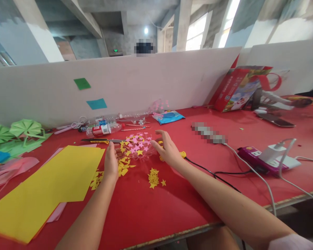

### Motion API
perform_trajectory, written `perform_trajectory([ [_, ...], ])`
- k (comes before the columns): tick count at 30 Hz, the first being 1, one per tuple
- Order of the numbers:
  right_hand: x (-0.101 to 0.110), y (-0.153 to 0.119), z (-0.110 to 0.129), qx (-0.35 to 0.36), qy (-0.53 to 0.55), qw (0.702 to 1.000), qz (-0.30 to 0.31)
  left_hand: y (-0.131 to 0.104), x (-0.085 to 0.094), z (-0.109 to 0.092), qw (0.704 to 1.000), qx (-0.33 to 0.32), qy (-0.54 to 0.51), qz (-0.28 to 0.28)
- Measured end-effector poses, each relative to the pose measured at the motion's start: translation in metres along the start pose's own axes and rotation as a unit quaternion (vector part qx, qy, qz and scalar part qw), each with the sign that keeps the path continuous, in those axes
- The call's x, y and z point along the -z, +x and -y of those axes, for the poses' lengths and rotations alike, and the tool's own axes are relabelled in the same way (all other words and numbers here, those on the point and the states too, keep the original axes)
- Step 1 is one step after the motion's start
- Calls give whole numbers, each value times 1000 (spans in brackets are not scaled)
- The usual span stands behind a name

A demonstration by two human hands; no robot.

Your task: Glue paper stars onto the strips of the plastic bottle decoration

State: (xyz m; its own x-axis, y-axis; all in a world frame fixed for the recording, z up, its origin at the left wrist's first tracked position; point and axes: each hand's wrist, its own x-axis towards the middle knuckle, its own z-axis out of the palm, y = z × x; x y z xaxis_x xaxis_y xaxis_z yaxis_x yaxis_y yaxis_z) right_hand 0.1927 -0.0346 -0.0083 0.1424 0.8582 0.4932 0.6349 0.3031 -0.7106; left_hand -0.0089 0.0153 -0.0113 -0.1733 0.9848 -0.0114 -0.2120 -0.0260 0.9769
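A clear plastic piece covered with pink and yellow star cut-outs [138,144] sits on the red table between my two hands. My left hand [111,165] is at its left side, fingers apart, palm turned toward it; whether the fingertips touch it I cannot tell. On the other side, my right hand [168,149] is open, with thumb and fingers spread near its edge. A yellow tool with a black cord [183,155] lies partly hidden behind the right hand. Closer to me is a small pile of yellow stars [153,178]. Yellow paper scraps [123,166] lie beside my left hand.
Yellow paper sheets [49,187] cover the left side, near green folded paper [26,128]. Behind are a scissors-like black-and-yellow tool [99,141], a plastic bottle [103,130] and a blue packet [169,117]. Right stand a purple power strip [258,161] and a red bag [240,88].
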Motion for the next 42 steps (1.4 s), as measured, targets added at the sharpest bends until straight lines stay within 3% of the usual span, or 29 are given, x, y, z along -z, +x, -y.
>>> perform_trajectory([
  [3, -1, -2, 2, -7, 5, 1000, 8, -1, 0, -1, 1000, -1, 9, -14],
  [9, -5, -4, 3, 17, 12, 1000, 8, -4, -1, 1, 1000, 15, 16, 20],
  [11, -1, -2, 2, 36, 13, 999, -19, -3, 1, -1, 998, -54, 41, -10],
  [14, 10, 3, 7, 77, 11, 994, -74, -6, 5, -10, 966, -234, 103, -47],
  [17, 23, 5, 19, 124, 5, 989, -82, -16, 5, -27, 925, -352, 142, -22],
  [20, 31, 0, 32, 229, -35, 973, -6, -29, 0, -45, 895, -413, 167, 34],
  [22, 32, -7, 35, 321, -99, 940, 65, -36, -2, -53, 869, -449, 198, 65],
  [24, 31, -15, 30, 362, -163, 910, 124, -37, 0, -54, 839, -485, 237, 71],
  [26, 30, -23, 22, 345, -202, 902, 161, -34, 5, -49, 830, -493, 258, 49],
  [30, 30, -32, 10, 302, -222, 904, 207, -26, 21, -34, 867, -430, 251, -11],
  [32, 29, -35, 9, 288, -230, 899, 238, -28, 27, -29, 867, -425, 261, -7],
  [35, 26, -38, 12, 273, -243, 887, 284, -40, 28, -26, 820, -482, 302, 59],
  [39, 18, -43, 16, 261, -250, 876, 320, -59, 18, -19, 726, -538, 355, 240],
  [42, 12, -46, 17, 244, -248, 879, 327, -62, 13, -12, 710, -508, 391, 292],
])
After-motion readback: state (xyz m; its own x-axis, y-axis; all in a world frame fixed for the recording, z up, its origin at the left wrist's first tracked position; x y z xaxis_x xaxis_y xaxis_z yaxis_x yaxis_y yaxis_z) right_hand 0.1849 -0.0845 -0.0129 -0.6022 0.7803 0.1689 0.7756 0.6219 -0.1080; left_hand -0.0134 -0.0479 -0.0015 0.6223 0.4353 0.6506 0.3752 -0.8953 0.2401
